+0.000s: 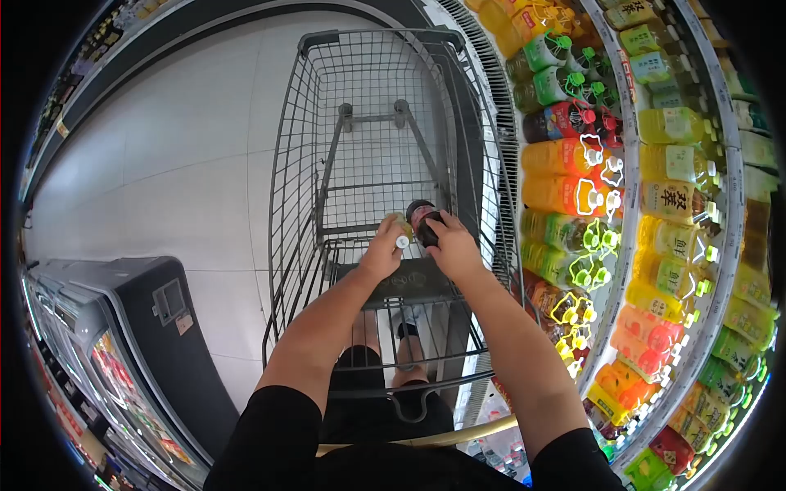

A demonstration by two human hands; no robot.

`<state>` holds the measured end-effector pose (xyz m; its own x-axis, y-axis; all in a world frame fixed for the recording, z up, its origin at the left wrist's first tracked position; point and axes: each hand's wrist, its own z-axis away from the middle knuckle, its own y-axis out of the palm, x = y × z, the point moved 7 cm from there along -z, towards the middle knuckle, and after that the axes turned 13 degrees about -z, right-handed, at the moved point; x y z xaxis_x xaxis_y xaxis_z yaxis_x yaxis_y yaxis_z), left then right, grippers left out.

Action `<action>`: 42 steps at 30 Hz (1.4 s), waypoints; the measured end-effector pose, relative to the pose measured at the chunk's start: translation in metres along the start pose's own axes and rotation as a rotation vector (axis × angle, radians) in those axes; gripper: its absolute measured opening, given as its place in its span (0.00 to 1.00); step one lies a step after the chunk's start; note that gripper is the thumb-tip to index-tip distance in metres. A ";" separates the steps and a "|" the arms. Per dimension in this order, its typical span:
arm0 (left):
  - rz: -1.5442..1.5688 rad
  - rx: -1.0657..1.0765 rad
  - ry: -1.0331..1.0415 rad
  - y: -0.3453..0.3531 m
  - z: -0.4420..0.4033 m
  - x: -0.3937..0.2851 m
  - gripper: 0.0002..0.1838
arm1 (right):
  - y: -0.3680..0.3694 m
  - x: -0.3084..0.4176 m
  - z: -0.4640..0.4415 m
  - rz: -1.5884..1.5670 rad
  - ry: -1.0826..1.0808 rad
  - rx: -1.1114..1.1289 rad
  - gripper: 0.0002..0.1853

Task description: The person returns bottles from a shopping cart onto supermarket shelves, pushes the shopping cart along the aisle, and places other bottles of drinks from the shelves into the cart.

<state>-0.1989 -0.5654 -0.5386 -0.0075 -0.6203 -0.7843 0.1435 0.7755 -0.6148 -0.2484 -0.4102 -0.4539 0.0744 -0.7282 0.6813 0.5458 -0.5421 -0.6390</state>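
Note:
A wire shopping cart [397,282] stands in front of me, and both my hands reach into its near part, above the grey plastic seat flap. My left hand [381,254] is closed around a small bottle with a white cap [402,242]; its yellowish body shows only partly between the fingers. Right beside it, my right hand [453,245] grips a dark drink bottle [423,216] with a reddish label. The two bottles lie close together, their lower parts covered by my fingers. Bare wire mesh shows in the cart beyond them.
Shelves of bottled drinks, including orange juice bottles [557,193] and yellow bottles [667,237], run along the right, close to the cart. A grey chest freezer [155,327] stands at lower left. Pale floor tiles [188,164] stretch between freezer and cart.

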 end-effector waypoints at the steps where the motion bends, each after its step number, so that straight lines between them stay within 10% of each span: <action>1: -0.001 0.006 0.000 0.000 0.000 0.000 0.24 | 0.000 0.000 0.001 0.000 0.023 -0.011 0.33; 16: -0.220 0.321 -0.181 0.009 -0.012 0.017 0.51 | -0.020 0.018 0.025 -0.187 0.132 -0.186 0.46; 28: -0.315 0.174 -0.212 -0.025 -0.004 0.008 0.41 | -0.111 0.137 0.229 -0.097 -0.025 -0.446 0.27; 36: -0.360 0.301 0.327 -0.156 0.082 -0.260 0.33 | -0.096 0.147 0.327 -0.057 -0.086 -0.557 0.18; 42: -0.431 0.526 0.385 -0.190 0.201 -0.299 0.49 | -0.098 0.144 0.324 -0.056 -0.119 -0.679 0.09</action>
<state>-0.0248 -0.5508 -0.1705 -0.4985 -0.6948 -0.5183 0.4997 0.2582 -0.8268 -0.0204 -0.3257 -0.1774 0.1733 -0.6614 0.7298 -0.0889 -0.7485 -0.6572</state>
